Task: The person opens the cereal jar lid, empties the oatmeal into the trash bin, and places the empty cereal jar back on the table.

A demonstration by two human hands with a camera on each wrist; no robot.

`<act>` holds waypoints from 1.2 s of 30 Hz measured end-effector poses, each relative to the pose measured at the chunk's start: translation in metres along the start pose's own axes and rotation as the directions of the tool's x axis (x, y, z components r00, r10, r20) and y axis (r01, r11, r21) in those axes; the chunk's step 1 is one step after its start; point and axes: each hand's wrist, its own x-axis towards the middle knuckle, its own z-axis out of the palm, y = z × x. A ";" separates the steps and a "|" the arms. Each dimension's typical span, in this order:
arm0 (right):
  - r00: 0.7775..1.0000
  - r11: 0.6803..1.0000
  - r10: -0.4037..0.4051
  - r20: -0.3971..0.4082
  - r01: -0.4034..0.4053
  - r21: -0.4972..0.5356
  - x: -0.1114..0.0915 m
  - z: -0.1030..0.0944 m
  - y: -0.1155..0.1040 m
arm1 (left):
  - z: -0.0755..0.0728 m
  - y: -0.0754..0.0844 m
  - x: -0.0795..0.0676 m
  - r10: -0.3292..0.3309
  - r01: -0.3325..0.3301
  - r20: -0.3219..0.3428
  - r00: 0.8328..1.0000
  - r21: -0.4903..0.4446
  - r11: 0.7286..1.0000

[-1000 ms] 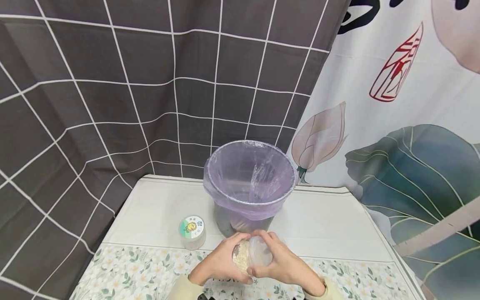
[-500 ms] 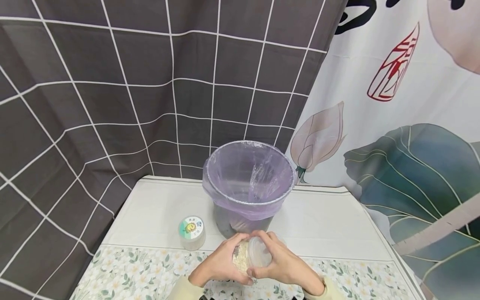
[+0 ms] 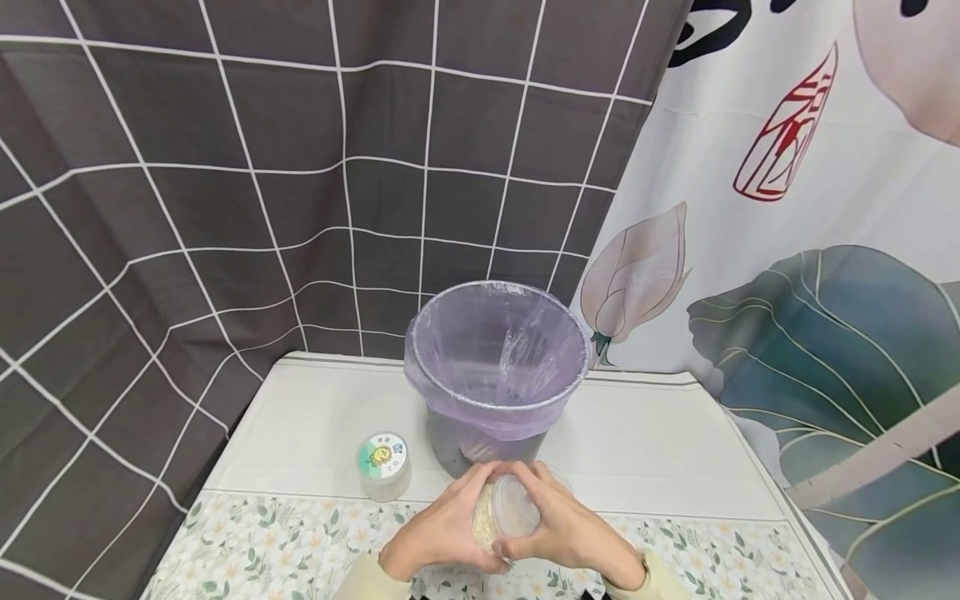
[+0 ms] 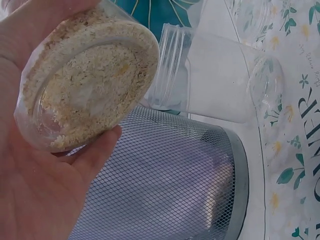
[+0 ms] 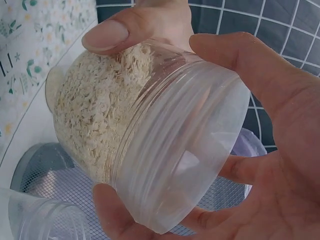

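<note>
A clear plastic jar [image 3: 483, 521] of pale flakes is held tilted between both hands, low in the head view. My left hand [image 3: 438, 529] grips its body, with the flat base [image 4: 100, 87] facing the left wrist camera. My right hand [image 3: 562, 529] grips the translucent ribbed screw lid [image 5: 175, 150], which sits on the jar's mouth. In the right wrist view the left thumb [image 5: 107, 36] lies along the jar's side. The flakes look like wood shavings, though I cannot tell for certain.
Behind the hands stands a mesh bin [image 3: 450, 442] with a purple liner [image 3: 498, 417]. A clear lidless jar [image 4: 220, 75] stands in front of the bin, mostly hidden in the head view. Left of the bin is a jar with a printed lid [image 3: 384, 458]. Curtains hang behind the table.
My left hand has turned slightly and shifted right around the jar, so less of the flakes shows beside the lid. Both hands keep their hold; the bin and the other jars stay put.
</note>
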 end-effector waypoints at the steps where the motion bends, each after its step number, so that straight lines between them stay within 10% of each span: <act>1: 1.000 1.000 0.001 0.001 -0.001 -0.004 0.000 0.000 -0.001 | 0.000 0.000 0.000 -0.003 0.003 -0.002 1.000 0.018 1.000; 10: 0.999 0.999 0.044 0.017 -0.044 0.008 0.003 -0.002 -0.002 | 0.002 -0.003 0.000 0.103 -0.099 -0.088 0.991 0.051 0.994; 36: 0.987 0.994 0.103 -0.122 -0.099 0.041 -0.003 -0.006 0.017 | -0.005 -0.017 -0.018 -0.056 0.053 -0.214 0.975 -0.022 0.998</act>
